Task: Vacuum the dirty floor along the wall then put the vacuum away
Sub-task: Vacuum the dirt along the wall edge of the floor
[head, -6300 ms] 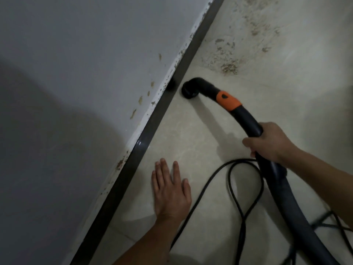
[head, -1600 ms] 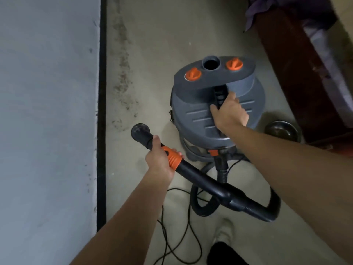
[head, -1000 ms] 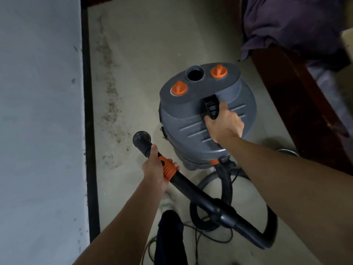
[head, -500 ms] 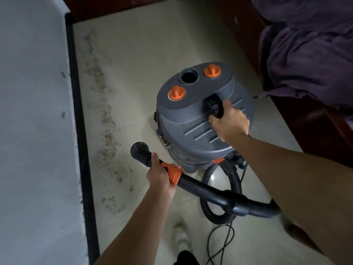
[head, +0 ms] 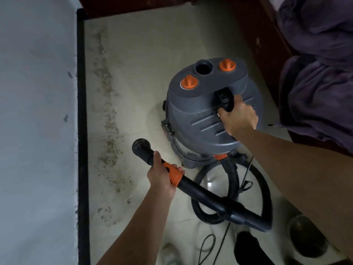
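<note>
A grey canister vacuum with two orange knobs on top sits over the pale tiled floor, tilted a little. My right hand grips its black carry handle. My left hand is closed round the black hose wand at its orange collar, with the round nozzle pointing away from me. The hose loops on the floor below the canister. A brown strip of dirt runs along the floor beside the black skirting of the grey wall.
Dark wooden furniture draped with purple cloth stands at the right. More dark wood closes the far end. A metal bowl lies on the floor at lower right. The power cord trails near my feet.
I have walked forward along the wall carrying the canister and wand; the far wooden furniture and purple cloth have come closer. Both grips are unchanged.
</note>
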